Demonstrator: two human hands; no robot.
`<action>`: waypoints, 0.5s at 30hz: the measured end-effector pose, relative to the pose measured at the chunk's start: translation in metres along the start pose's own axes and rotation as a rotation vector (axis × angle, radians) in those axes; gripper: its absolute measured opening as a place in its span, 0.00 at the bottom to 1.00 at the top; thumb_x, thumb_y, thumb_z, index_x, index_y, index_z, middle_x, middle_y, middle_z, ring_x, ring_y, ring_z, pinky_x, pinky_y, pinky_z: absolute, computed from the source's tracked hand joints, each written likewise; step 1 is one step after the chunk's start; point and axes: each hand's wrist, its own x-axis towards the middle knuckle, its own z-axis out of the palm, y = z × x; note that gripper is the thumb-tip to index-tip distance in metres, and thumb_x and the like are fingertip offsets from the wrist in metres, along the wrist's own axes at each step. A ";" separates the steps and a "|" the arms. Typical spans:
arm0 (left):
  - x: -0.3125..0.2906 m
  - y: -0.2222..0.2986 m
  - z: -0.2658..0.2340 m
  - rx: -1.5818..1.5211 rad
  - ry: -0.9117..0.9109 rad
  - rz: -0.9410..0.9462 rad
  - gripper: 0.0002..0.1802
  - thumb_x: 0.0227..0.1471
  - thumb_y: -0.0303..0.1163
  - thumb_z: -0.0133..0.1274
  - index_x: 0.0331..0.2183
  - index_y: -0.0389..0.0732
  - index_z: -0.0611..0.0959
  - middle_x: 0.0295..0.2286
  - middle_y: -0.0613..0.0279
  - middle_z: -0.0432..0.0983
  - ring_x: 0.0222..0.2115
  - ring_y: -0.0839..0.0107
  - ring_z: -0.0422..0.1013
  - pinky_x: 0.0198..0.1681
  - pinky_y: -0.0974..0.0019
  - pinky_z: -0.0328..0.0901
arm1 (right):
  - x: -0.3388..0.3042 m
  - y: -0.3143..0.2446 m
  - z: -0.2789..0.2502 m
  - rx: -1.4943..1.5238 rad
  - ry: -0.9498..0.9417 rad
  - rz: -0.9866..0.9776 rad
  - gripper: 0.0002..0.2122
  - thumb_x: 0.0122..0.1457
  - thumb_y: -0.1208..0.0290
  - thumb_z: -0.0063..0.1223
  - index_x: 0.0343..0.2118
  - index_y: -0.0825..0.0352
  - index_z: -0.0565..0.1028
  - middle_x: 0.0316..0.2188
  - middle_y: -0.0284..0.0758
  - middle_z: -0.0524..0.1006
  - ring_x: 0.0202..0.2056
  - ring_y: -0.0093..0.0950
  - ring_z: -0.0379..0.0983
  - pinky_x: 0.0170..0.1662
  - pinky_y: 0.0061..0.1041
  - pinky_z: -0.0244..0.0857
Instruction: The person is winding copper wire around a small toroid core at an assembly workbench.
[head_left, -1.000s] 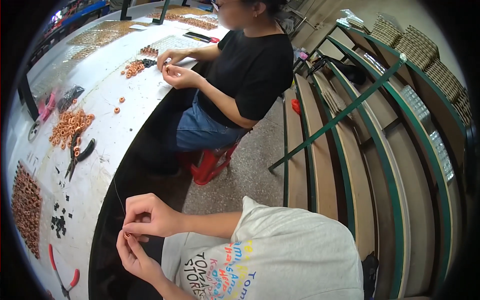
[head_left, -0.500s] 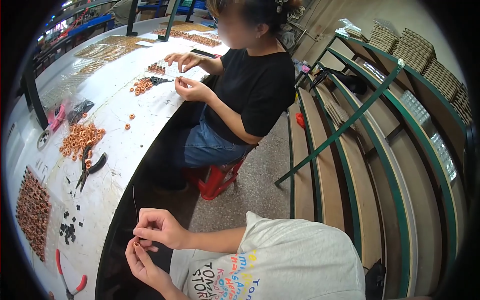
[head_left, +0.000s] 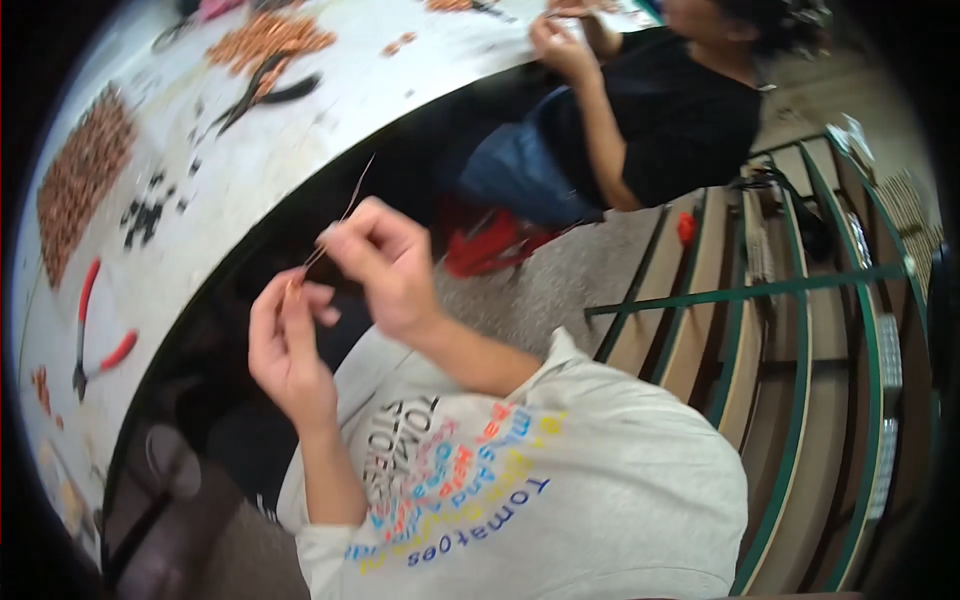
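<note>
My left hand (head_left: 288, 345) is closed in a pinch at the fingertips on a small copper-coloured ring (head_left: 294, 284), mostly covered by the fingers. From there a thin copper wire (head_left: 316, 257) runs up to my right hand (head_left: 385, 265), whose thumb and forefinger are pinched together on it. Beyond the right fingertips the wire's loose end sticks up, away from me. Both hands are held in front of my body, just off the table's dark edge, the right one a little higher and to the right.
On the white table (head_left: 215, 185) lie red-handled pliers (head_left: 122, 350), black-handled pliers (head_left: 262, 90), small black pieces (head_left: 145, 215), a heap of copper-coloured rings (head_left: 270, 42) and a dense batch of copper-coloured parts (head_left: 85, 180). A co-worker (head_left: 670, 110) sits on a red stool (head_left: 490, 240); green-framed shelves (head_left: 740, 295) stand at right.
The head view has swung, so table and co-worker sit higher in it. My hands have drawn slightly apart, and wire now shows between them.
</note>
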 end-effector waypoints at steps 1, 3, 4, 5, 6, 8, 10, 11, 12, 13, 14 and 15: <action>0.001 -0.003 -0.009 0.025 0.030 -0.011 0.12 0.61 0.28 0.44 0.42 0.32 0.76 0.28 0.58 0.75 0.25 0.75 0.66 0.32 0.77 0.63 | 0.002 0.009 0.003 0.011 -0.017 -0.042 0.03 0.57 0.79 0.51 0.27 0.69 0.73 0.26 0.29 0.70 0.23 0.14 0.58 0.28 0.09 0.53; 0.000 -0.007 -0.022 0.020 0.030 0.025 0.12 0.60 0.28 0.45 0.43 0.32 0.76 0.28 0.58 0.75 0.25 0.75 0.67 0.32 0.77 0.64 | -0.001 0.022 0.010 0.030 -0.037 -0.067 0.03 0.58 0.79 0.51 0.28 0.70 0.74 0.27 0.30 0.70 0.22 0.14 0.57 0.27 0.09 0.52; -0.001 -0.009 -0.027 0.011 0.023 0.046 0.12 0.60 0.27 0.45 0.43 0.32 0.76 0.28 0.57 0.75 0.25 0.75 0.67 0.32 0.77 0.64 | -0.002 0.025 0.012 0.062 -0.053 -0.060 0.02 0.58 0.80 0.50 0.29 0.70 0.74 0.28 0.31 0.70 0.23 0.14 0.56 0.27 0.09 0.51; -0.002 -0.011 -0.031 0.000 0.014 0.065 0.11 0.60 0.27 0.45 0.43 0.32 0.76 0.29 0.57 0.76 0.25 0.75 0.67 0.32 0.77 0.64 | -0.004 0.028 0.013 0.092 -0.067 -0.055 0.02 0.58 0.80 0.50 0.30 0.71 0.74 0.29 0.31 0.71 0.23 0.14 0.56 0.27 0.10 0.50; -0.002 -0.012 -0.034 0.004 0.021 0.061 0.11 0.60 0.27 0.45 0.43 0.32 0.76 0.29 0.57 0.76 0.25 0.75 0.67 0.32 0.77 0.64 | -0.006 0.030 0.015 0.095 -0.068 -0.046 0.02 0.58 0.80 0.50 0.30 0.71 0.74 0.29 0.31 0.71 0.23 0.14 0.56 0.27 0.10 0.50; -0.003 -0.012 -0.039 -0.001 0.020 0.057 0.11 0.60 0.27 0.45 0.43 0.32 0.76 0.28 0.57 0.76 0.25 0.75 0.68 0.32 0.77 0.64 | -0.008 0.035 0.018 0.103 -0.058 -0.048 0.02 0.59 0.80 0.49 0.32 0.71 0.74 0.29 0.31 0.71 0.23 0.14 0.56 0.26 0.10 0.50; -0.004 -0.012 -0.044 -0.007 0.022 0.054 0.11 0.60 0.27 0.45 0.43 0.32 0.76 0.28 0.56 0.76 0.25 0.75 0.68 0.32 0.77 0.64 | -0.012 0.040 0.021 0.110 -0.051 -0.048 0.03 0.59 0.80 0.49 0.33 0.72 0.74 0.30 0.31 0.71 0.23 0.14 0.55 0.26 0.11 0.49; -0.004 -0.010 -0.048 -0.001 0.032 0.059 0.11 0.60 0.27 0.45 0.43 0.32 0.76 0.28 0.56 0.76 0.25 0.75 0.68 0.32 0.77 0.64 | -0.012 0.041 0.025 0.117 -0.060 -0.043 0.03 0.59 0.80 0.49 0.33 0.72 0.74 0.30 0.31 0.71 0.23 0.14 0.55 0.26 0.11 0.49; -0.004 -0.008 -0.052 -0.009 0.026 0.043 0.11 0.60 0.27 0.45 0.43 0.32 0.77 0.28 0.56 0.76 0.25 0.75 0.68 0.32 0.77 0.64 | -0.013 0.042 0.029 0.111 -0.037 -0.044 0.02 0.59 0.80 0.49 0.32 0.71 0.74 0.29 0.31 0.71 0.24 0.14 0.57 0.27 0.10 0.51; -0.003 -0.006 -0.055 -0.017 0.021 0.030 0.11 0.60 0.27 0.45 0.43 0.32 0.77 0.28 0.56 0.76 0.25 0.75 0.68 0.32 0.77 0.64 | -0.013 0.042 0.033 0.106 -0.015 -0.046 0.02 0.59 0.79 0.50 0.32 0.71 0.74 0.29 0.30 0.71 0.24 0.14 0.58 0.28 0.10 0.52; -0.003 -0.004 -0.059 -0.023 0.018 0.018 0.12 0.60 0.27 0.45 0.43 0.32 0.77 0.28 0.56 0.76 0.25 0.75 0.68 0.32 0.77 0.64 | -0.014 0.041 0.037 0.103 0.004 -0.047 0.01 0.58 0.79 0.51 0.31 0.70 0.74 0.28 0.29 0.71 0.25 0.14 0.59 0.29 0.10 0.54; -0.003 -0.001 -0.063 -0.029 0.015 0.007 0.12 0.60 0.27 0.45 0.43 0.32 0.77 0.28 0.56 0.76 0.25 0.75 0.68 0.32 0.77 0.64 | -0.014 0.041 0.042 0.101 0.023 -0.049 0.01 0.58 0.79 0.51 0.30 0.69 0.74 0.27 0.29 0.71 0.26 0.14 0.61 0.30 0.09 0.55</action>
